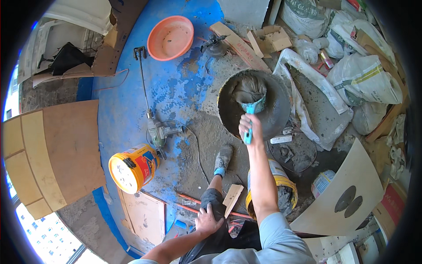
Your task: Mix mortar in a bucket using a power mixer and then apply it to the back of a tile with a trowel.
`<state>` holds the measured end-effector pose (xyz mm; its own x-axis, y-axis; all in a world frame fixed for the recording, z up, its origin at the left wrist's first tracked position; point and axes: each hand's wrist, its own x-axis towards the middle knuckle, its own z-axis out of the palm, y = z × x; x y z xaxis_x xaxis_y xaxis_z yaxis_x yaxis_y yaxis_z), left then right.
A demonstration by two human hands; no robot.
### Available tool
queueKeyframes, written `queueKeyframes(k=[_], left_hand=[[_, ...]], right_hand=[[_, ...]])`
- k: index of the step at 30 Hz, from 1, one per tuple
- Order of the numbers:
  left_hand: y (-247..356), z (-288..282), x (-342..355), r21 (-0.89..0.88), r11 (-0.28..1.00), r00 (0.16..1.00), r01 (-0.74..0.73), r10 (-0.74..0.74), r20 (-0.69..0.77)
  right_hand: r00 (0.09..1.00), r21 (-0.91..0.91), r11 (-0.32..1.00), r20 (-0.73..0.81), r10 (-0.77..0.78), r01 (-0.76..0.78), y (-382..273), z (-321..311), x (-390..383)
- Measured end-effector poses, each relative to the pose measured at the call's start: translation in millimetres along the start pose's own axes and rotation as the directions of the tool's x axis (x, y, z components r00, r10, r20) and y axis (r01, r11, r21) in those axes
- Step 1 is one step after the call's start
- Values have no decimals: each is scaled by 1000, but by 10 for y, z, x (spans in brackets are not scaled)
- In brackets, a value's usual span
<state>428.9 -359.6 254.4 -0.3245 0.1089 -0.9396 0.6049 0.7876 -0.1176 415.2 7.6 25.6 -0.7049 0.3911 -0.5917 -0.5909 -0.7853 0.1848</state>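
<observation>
My right hand [250,126] is closed round the turquoise handle of a plastic scoop [254,107]. The scoop is held over a large dark round tub [278,110], and wet grey mortar [249,88] is heaped at its bowl. From this angle I cannot tell how much of the mortar lies in the scoop and how much in the tub behind it. My left hand [208,221] rests on my bent knee in dark shorts, fingers spread and holding nothing.
A drill-type mixer [157,132] with a long rod and cord lies left on the blue-stained floor, by a yellow bucket [132,169]. Another mortar-smeared bucket [288,200] stands under my right forearm. An orange basin [170,38] is at the back; white sacks [365,79] crowd the right.
</observation>
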Motion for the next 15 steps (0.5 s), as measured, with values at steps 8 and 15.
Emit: queueKeyframes(k=[8, 15], left_hand=[[468, 280, -104, 133, 991, 1000, 17, -15, -17], [1164, 999, -241, 296, 954, 990, 43, -2, -138]], right_hand=[[973, 12, 999, 228, 29, -32, -209, -353, -1140], [861, 98, 989, 507, 48, -113, -979, -501, -3024]])
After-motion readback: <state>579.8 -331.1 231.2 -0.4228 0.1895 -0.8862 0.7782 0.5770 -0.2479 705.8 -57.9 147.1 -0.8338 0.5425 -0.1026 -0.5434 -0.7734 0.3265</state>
